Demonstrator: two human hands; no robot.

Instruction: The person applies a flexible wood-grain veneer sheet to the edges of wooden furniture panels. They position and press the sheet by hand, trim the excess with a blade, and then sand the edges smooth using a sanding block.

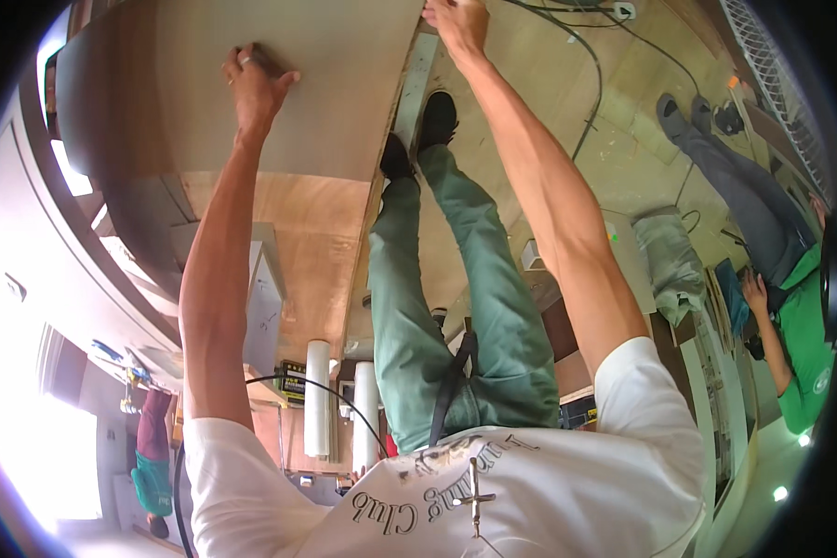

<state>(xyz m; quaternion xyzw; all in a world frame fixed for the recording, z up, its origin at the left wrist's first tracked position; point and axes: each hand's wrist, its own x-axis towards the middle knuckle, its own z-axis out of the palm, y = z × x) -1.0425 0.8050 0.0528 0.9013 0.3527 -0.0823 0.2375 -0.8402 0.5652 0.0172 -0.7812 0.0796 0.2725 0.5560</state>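
Observation:
A large brown panel (344, 112) with a smooth face spreads across the upper left. My left hand (256, 88) rests on its face, thumb stretched out to the side and a ring on one finger. A dark patch shows between that thumb and the fingers; whether it is a shadow or an object I cannot make out. At the top edge of the view my right hand (460, 23) has its fingers closed at the panel's right edge. Part of this hand is cut off by the frame.
My shoes (437, 121) stand beside a pale strip (414, 88) along the panel. Black cables (597, 79) cross the wooden floor (539, 102). White rolls (317, 395) stand behind my legs. A person in a green shirt (809, 335) is at right, another person (152, 465) far left.

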